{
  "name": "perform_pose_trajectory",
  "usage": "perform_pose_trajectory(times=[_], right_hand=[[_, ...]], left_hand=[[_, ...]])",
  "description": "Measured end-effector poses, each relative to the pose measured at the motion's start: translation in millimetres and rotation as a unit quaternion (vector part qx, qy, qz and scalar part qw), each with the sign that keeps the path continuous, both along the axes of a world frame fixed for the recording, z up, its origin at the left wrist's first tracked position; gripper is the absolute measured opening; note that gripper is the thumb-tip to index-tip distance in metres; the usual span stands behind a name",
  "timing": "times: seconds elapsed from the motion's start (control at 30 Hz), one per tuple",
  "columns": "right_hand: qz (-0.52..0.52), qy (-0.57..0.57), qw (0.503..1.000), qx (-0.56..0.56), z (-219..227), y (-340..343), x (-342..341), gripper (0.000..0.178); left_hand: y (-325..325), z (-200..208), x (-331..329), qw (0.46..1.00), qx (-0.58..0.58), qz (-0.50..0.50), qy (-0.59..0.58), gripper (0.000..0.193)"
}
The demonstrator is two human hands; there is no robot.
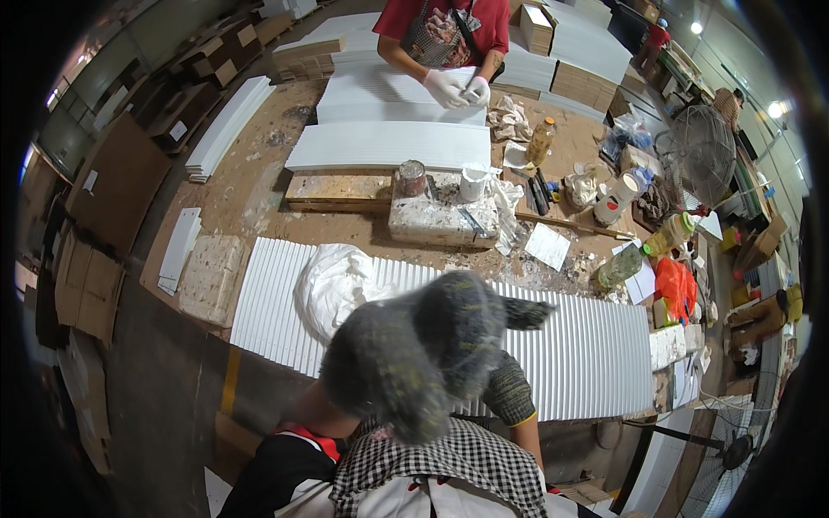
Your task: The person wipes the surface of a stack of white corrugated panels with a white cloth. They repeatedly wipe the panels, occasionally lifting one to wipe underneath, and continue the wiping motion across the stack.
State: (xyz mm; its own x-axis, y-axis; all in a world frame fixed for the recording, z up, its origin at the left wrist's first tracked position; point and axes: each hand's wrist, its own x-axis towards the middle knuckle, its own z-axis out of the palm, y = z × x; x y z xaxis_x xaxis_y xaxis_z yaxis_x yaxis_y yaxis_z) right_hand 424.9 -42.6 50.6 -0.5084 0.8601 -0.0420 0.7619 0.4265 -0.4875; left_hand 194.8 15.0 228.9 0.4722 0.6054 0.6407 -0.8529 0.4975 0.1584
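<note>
Many white strips (574, 350) on stained table (259, 160); grey floor (177, 371).

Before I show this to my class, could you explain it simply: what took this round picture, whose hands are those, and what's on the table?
There is no machine here, just a person wearing a camera on their head. It looks down through a very wide lens, so straight edges bend.

The left hand and right hand, in dark knitted gloves, are together in front of the camera. They are blurred, so I cannot tell whether they hold anything.

Below them on the table lies a row of white strips, with a crumpled white cloth on top. Further back, a tin and a white cup stand on a stained block. Another person stands across the table.
</note>
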Motion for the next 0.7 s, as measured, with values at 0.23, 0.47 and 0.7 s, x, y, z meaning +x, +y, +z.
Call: perform_pose_trajectory(times=[0.23,0.47,0.7], right_hand=[[0.078,0.058,0.995,0.006,-12.3,28.7,7.6,0.043],[0.115,0.085,0.989,0.028,0.7,46.3,4.3,0.036],[0.113,0.098,0.987,0.062,18.0,39.4,7.9,0.029]], left_hand=[[-12.9,-15.3,-18.6,0.965,0.036,0.224,0.132,0.043],[-85.7,-56.5,-42.2,0.829,0.016,0.347,0.439,0.029],[-132.0,-93.0,-59.7,0.819,-0.083,0.402,0.4,0.035]])
